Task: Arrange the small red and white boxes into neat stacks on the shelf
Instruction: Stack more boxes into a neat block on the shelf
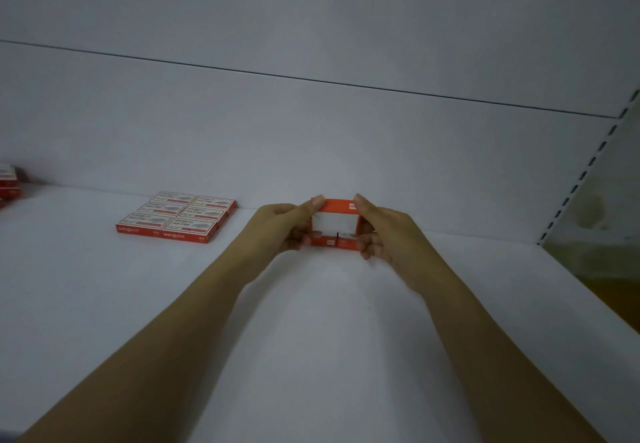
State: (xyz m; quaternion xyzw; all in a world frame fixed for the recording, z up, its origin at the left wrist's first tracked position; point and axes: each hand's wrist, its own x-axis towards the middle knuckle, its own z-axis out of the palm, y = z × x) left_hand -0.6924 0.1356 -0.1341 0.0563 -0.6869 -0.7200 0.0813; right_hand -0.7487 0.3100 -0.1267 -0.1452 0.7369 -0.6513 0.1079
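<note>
Holding a pile of red and white boxes (334, 222) from both sides, the left hand (280, 224) and the right hand (384, 231) each pinch it, thumb on top and fingers curled below. The pile is near the back edge of the shelf (311, 304), about the middle. I cannot tell if it sits on the shelf or hangs just over it. The top box looks tipped, with its white face toward us. Two red ends show side by side under it.

To do this well, I think the hands should lay the top box flat, push the sides square, and let go slowly so nothing slips.

A flat group of six boxes (176, 217) lies along the back edge to the left, well apart. More boxes (8, 182) sit at the far left edge. There is room to move in front of the pile and to its right, up to the slotted post (588, 172).
</note>
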